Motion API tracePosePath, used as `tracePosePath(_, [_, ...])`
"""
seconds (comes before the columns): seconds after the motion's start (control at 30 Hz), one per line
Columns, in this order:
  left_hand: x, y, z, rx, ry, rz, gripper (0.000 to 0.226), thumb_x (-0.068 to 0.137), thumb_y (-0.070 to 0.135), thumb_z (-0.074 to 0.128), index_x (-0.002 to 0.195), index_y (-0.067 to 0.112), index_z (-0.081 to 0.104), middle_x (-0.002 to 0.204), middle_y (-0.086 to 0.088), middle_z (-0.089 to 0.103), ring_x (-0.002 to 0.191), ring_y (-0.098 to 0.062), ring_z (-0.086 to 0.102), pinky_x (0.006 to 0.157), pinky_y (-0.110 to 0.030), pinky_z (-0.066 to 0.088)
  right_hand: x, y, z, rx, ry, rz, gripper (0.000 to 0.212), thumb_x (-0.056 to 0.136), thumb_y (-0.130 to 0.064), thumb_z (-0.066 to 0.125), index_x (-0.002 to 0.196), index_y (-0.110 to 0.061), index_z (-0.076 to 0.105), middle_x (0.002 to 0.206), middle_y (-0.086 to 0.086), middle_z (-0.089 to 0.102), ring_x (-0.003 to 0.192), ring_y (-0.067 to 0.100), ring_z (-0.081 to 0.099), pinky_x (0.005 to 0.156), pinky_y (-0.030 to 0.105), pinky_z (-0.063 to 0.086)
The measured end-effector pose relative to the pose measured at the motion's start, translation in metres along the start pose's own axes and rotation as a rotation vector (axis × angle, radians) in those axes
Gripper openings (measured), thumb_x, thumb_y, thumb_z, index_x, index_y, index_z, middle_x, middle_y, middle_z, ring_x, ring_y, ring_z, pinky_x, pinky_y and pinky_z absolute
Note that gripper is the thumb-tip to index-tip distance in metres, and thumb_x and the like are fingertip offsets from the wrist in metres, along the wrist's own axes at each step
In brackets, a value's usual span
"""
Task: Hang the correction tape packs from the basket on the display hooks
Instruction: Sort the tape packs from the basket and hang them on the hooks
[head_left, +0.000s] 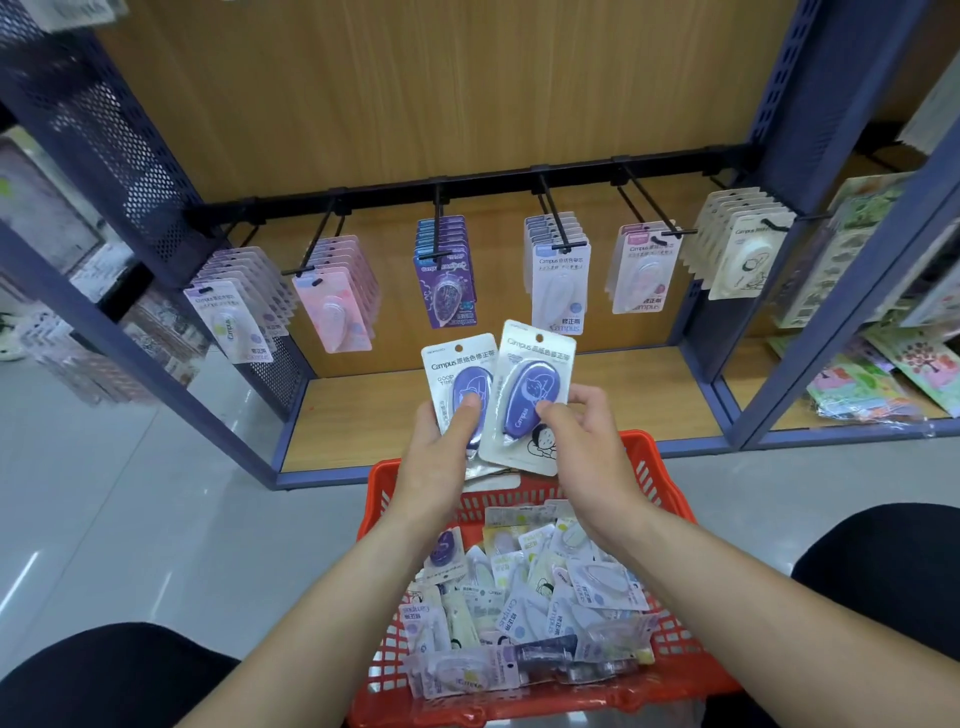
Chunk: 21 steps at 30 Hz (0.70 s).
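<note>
Bright even light, bowed blurred edges

Probably a stationery shop: carded packs (558, 270) on display hooks (553, 208).

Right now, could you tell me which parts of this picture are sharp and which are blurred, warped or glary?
Head view: the left-hand pack and right-hand pack are sharp, print legible; the goods at the far left are smeared; the wide lens leans the blue uprights outward; pale glare streaks the floor.
</note>
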<state>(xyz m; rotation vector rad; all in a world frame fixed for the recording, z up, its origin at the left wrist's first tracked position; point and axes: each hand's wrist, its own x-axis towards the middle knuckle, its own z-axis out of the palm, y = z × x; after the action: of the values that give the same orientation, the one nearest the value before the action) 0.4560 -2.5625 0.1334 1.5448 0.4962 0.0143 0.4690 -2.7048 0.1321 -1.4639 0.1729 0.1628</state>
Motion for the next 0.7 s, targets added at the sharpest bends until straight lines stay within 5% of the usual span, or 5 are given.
tracePosePath(0.2, [0.002,0.009,-0.008,0.040,0.021,0.003,0.057,0.085,0.043,0.078,0.130,0.018,0.053,0.112,0.000,0.074,0.096,-0.018,0.075,0.092,-0.045,0.059,0.002,-0.004,-0.003,-0.045,-0.032,0.004,0.016,0.099,-0.024,0.056,0.115,-0.028,0.054,0.078,-0.014,0.074,0.071,-0.005,0.069,0.067,0.026,0.055])
tracePosePath(0.33, [0.001,0.022,-0.013,0.047,0.028,0.055,0.053,0.086,0.039,0.080,0.128,0.019,0.053,0.115,0.001,0.072,0.098,-0.017,0.074,0.093,-0.046,0.059,0.005,-0.016,-0.001,0.031,-0.053,0.036,0.020,0.097,-0.022,0.064,0.116,-0.022,0.059,0.092,0.000,0.079,0.086,0.022,0.077,0.087,0.054,0.060])
tracePosePath(0.47, [0.001,0.038,-0.020,0.038,0.087,0.148,0.052,0.085,0.037,0.081,0.126,0.022,0.054,0.115,0.005,0.071,0.101,-0.015,0.072,0.094,-0.044,0.058,0.005,-0.032,-0.003,0.107,-0.058,-0.001,0.024,0.096,-0.013,0.067,0.119,-0.013,0.060,0.091,0.006,0.079,0.081,0.027,0.077,0.078,0.048,0.062])
tracePosePath(0.6, [-0.004,0.054,-0.026,-0.026,0.073,0.182,0.060,0.080,0.033,0.086,0.129,0.018,0.054,0.112,0.001,0.075,0.098,-0.019,0.075,0.090,-0.048,0.060,0.001,-0.048,0.003,0.121,-0.091,-0.046,0.021,0.095,-0.012,0.069,0.115,-0.008,0.063,0.098,0.013,0.079,0.090,0.033,0.076,0.087,0.051,0.060])
tracePosePath(0.7, [-0.009,0.070,-0.028,-0.095,0.071,0.229,0.057,0.081,0.021,0.086,0.128,0.012,0.056,0.108,-0.001,0.076,0.089,-0.012,0.076,0.075,-0.031,0.063,0.000,-0.068,0.011,0.075,-0.108,-0.095,0.019,0.096,-0.013,0.067,0.115,-0.009,0.066,0.102,0.010,0.079,0.095,0.029,0.076,0.093,0.051,0.058])
